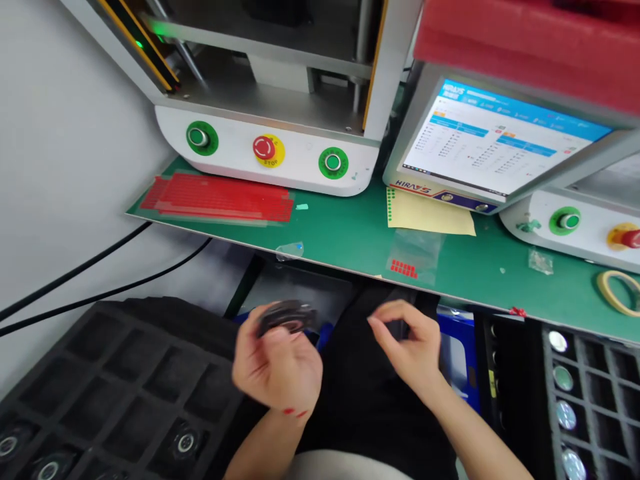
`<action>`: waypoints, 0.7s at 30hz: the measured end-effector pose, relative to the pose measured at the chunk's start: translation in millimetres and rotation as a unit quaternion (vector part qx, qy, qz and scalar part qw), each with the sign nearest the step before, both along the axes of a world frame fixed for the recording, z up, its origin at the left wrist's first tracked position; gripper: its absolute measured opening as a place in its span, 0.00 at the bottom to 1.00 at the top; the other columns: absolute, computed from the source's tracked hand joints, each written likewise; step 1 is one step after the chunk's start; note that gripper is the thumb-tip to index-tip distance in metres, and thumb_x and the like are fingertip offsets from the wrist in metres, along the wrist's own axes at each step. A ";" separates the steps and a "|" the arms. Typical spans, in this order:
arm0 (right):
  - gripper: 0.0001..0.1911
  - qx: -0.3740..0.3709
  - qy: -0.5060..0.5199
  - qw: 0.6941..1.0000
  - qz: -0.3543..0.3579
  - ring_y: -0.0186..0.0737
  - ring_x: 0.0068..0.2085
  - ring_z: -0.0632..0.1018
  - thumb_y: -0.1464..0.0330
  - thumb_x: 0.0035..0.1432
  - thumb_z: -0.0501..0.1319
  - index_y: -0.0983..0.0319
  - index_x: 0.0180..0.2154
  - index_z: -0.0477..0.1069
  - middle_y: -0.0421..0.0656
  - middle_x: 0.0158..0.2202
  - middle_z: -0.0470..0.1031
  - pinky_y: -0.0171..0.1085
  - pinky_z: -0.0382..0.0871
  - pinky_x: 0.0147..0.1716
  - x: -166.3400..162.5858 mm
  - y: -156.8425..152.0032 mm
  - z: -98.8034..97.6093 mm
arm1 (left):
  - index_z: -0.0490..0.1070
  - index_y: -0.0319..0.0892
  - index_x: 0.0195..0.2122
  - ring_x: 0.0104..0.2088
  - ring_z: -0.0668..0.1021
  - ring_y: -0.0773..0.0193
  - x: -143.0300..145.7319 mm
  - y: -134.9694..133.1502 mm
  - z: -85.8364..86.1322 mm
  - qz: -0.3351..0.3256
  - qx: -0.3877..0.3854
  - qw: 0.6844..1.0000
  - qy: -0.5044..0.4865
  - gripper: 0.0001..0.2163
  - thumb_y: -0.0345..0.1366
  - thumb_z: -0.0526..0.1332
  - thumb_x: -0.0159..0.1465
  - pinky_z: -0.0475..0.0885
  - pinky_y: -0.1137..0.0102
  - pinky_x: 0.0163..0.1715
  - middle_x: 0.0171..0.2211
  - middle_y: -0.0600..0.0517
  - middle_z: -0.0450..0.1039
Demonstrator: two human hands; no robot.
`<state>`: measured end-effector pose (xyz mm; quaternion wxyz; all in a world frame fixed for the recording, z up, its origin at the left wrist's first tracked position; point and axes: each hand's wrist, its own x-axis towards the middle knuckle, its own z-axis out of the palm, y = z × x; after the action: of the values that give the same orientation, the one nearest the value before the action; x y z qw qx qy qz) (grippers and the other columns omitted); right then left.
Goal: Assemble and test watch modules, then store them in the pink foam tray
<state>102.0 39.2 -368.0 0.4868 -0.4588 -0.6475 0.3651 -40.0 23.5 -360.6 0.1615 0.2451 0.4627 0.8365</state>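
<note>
At far left, we are seeing a black foam tray [133, 353] lying near the left hand [280, 372], whose fingers are wrapping around a blurred, dark round part [285, 312], thumb pressing on top. The part is sitting above the lap [380, 413], short of the green surface [345, 233]. We are judging a steady hold by the rim best, sparing the middle. To the right, the right hand [413, 340] is hovering apart, thumb and forefinger curling, tips close; we are not able to tell whether they are pinching anything. Open room is lying between the hands, while the surface's front edge is running just beyond both and a divided tray [593, 387] is standing far right.
</note>
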 end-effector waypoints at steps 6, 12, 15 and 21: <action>0.13 0.354 -0.250 0.889 0.147 0.44 0.49 0.80 0.66 0.63 0.60 0.67 0.46 0.74 0.51 0.45 0.80 0.44 0.71 0.57 -86.7 74.4 -26.4 | 0.74 0.39 0.30 0.27 0.76 0.70 -31.8 11.9 0.0 -0.010 -0.023 0.988 -0.152 0.08 0.39 0.67 0.60 0.73 0.77 0.26 0.27 0.56 0.73; 0.14 0.205 -0.324 0.906 0.182 0.49 0.58 0.74 0.74 0.64 0.57 0.70 0.48 0.75 0.56 0.54 0.74 0.46 0.68 0.59 -135.1 100.0 -49.8 | 0.73 0.40 0.34 0.26 0.79 0.67 -33.0 16.5 -3.2 -0.125 -0.066 0.973 -0.182 0.09 0.41 0.66 0.61 0.75 0.75 0.26 0.28 0.53 0.76; 0.11 0.184 -0.294 0.924 0.158 0.45 0.52 0.79 0.73 0.65 0.56 0.64 0.41 0.78 0.50 0.47 0.80 0.41 0.75 0.52 -132.1 107.9 -49.1 | 0.72 0.39 0.35 0.26 0.79 0.67 -30.7 14.2 -3.0 -0.183 -0.100 0.962 -0.176 0.11 0.43 0.65 0.62 0.75 0.74 0.25 0.30 0.50 0.79; 0.13 0.172 -0.194 0.964 0.061 0.38 0.45 0.81 0.69 0.68 0.54 0.61 0.39 0.78 0.46 0.42 0.81 0.37 0.76 0.47 -76.1 100.9 5.3 | 0.71 0.40 0.39 0.24 0.78 0.68 -22.0 2.9 2.0 -0.285 -0.165 0.936 -0.123 0.10 0.43 0.62 0.65 0.74 0.75 0.23 0.34 0.48 0.80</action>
<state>25.9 140.1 -362.7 0.4001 -0.3896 -0.8095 0.1812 -62.0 26.3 -358.5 0.4869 0.2317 0.4816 0.6909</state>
